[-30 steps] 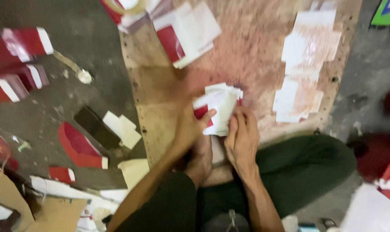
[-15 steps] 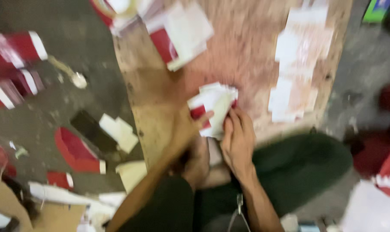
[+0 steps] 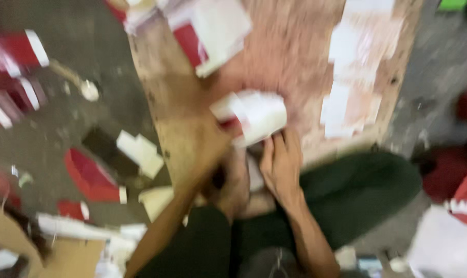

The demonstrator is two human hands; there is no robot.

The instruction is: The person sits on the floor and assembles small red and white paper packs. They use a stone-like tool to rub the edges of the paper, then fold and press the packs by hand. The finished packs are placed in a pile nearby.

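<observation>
Frame is motion-blurred, details soft. Person sits on the floor, dark green trousers, with a worn wooden board as the work surface in front of the knees. Both hands meet at the near edge of the board over a folded white-and-red paper piece. Left hand comes in from the near-left of the board and looks closed on the lower left of the paper piece, fingers wrapped at its red part; blur makes the exact grip hard to read. Right hand sits just under the paper piece, fingertips touching its bottom edge, pinching or pressing it, can't tell which. So the paper piece is off the board's far side, right at the near edge, held between both hands. Step in hand, as a judgement: folding or shaping this sheet; the next move likely calls for a firm crease with steady fingers on the fold line. On the board's right side, a row of pale paper sheets; at its far end, a loose stack of red-and-white pieces. Left of the board on the floor, red cartons and white scraps.
</observation>
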